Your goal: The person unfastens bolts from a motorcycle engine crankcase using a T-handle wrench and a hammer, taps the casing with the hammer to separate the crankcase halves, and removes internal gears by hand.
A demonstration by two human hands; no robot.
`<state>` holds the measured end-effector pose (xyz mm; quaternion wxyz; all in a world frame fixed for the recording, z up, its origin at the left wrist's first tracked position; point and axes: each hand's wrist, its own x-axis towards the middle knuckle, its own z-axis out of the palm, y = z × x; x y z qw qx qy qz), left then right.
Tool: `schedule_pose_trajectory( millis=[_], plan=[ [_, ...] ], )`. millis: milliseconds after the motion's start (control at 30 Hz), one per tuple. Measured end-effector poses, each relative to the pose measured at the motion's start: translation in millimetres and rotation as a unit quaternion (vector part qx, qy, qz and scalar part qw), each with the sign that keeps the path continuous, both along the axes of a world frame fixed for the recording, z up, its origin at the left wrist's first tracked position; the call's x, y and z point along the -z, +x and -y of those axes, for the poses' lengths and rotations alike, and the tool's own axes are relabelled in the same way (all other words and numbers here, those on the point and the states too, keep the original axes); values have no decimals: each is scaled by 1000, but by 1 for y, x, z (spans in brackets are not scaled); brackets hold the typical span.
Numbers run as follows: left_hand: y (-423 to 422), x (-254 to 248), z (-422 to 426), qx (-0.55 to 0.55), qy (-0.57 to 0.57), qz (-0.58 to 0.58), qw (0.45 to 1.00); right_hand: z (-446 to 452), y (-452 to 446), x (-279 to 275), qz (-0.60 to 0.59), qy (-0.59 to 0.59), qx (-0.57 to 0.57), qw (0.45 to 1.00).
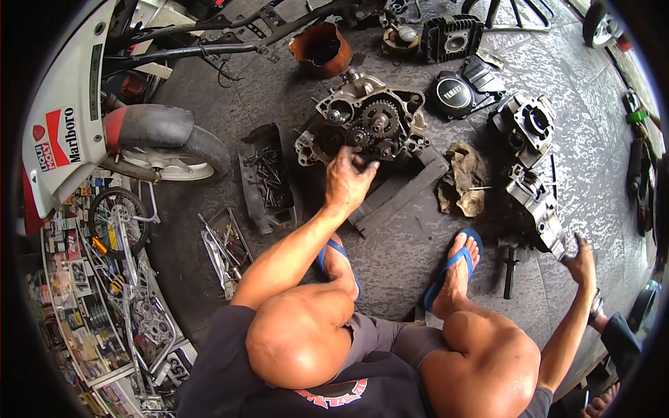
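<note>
In front of me an opened engine crankcase (408,124), with several gears and shafts exposed, rests on a block-like stand (401,198). My left hand (350,180) reaches to its lower edge, fingers curled in beside the small gears; the fingertips are partly hidden. Off to the right, my right hand (580,265) has its fingers closed on the lower end of a second metal engine casing (540,202), which lies tilted on the floor. Just above that casing is an engine cylinder (535,124).
A tray of bolts (268,174) and a tool tray (226,254) lie at left. A Yamaha cover (453,96), a finned cylinder head (453,38), a rusty can (320,50) and a crumpled rag (463,181) surround the crankcase. Another person's hand (601,403) shows at lower right.
</note>
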<state>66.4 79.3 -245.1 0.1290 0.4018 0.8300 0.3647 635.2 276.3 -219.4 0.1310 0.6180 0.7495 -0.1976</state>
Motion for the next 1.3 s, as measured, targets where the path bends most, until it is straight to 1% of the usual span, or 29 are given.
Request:
schedule_pose_trajectory(
  millis=[67, 100, 133, 167, 233, 267, 300, 367, 400, 433, 467, 533, 567, 667, 733, 767, 800, 867, 900, 967, 1000, 1033, 1067, 1100, 1133, 1167, 1200, 1267, 1300],
  plan=[
    [0, 5, -4, -4, 32, 28, 999, -2, -10, -9, -45, 105, -2, 993],
    [-4, 7, -4, -10, 30, 21, 999, -1, -31, -15, -109, 135, -7, 985],
    [-7, 10, -4, -15, 28, 14, 999, 12, -90, -52, -143, 112, -3, 983],
    [-10, 9, -3, -17, 18, 10, 1000, 21, -131, -66, -166, 111, -26, 979],
    [-10, 9, -6, -22, 50, -2, 998, 34, -196, -59, -280, 103, -56, 953],
    [-10, 10, -9, -32, 63, 8, 997, 44, -234, -64, -303, 35, -37, 952],
    [-10, 11, -11, -25, 63, 9, 998, 49, -263, -49, -383, 24, -85, 920],
    [-9, 15, -11, -42, 38, -43, 997, 61, -325, -27, -454, -8, -84, 887],
    [-8, 13, -13, -40, 37, -44, 998, 64, -353, -23, -455, 8, -91, 886],
    [-5, 9, -15, -42, 38, -40, 998, 67, -380, -24, -460, -30, -51, 886],
    [-4, 6, -15, -46, 38, -36, 998, 69, -403, 2, -494, 33, -39, 868],
    [-6, 3, -16, -37, 45, -30, 998, 71, -434, -4, -455, 9, 4, 890],
    [-6, 4, -17, -38, 58, -29, 997, 68, -440, -3, -457, 7, 0, 890],
    [-5, 3, -18, -35, 77, -46, 995, 64, -447, 6, -475, -2, -12, 880],
    [-4, -1, -17, -55, 73, 42, 995, 56, -443, 10, -486, -33, 13, 873],
    [-4, 2, -17, -57, 76, 42, 995, 56, -439, 14, -479, 21, -2, 878],
    [-4, 7, -16, -70, 60, 35, 995, 53, -433, 3, -477, -33, 32, 878],
    [-6, 21, -13, -89, 49, 30, 994, 45, -412, -2, -480, -75, 76, 871],
    [-7, 23, -13, -98, 41, 79, 991, 40, -397, -5, -455, -93, 49, 884],
    [-2, 22, -7, -125, 5, 298, 946, 50, -382, -7, -403, -102, 21, 909],
    [3, 9, -1, -134, 21, 440, 888, 59, -378, -8, -377, -93, 19, 921],
    [10, 5, 8, -141, 47, 592, 792, 68, -378, -11, -355, -157, -4, 922],
    [15, 2, 14, -139, 72, 724, 672, 79, -384, -18, -330, -219, -23, 918],
    [18, -10, 17, -141, 77, 726, 669, 91, -389, -27, -351, -249, -66, 900],
    [20, -23, 18, -114, 85, 790, 596, 102, -395, -38, -371, -277, -106, 880],
    [21, -30, 21, -86, 91, 847, 517, 107, -401, -52, -378, -252, -124, 882],
    [18, -21, 27, -85, 94, 849, 513, 107, -399, -48, -373, -251, -126, 884],
    [4, 12, 47, -116, -1, 709, 696, 102, -399, -30, -392, -118, -121, 904],
    [-7, 21, 59, -109, 16, 649, 753, 99, -399, -28, -374, -118, -97, 915]
  ],
)
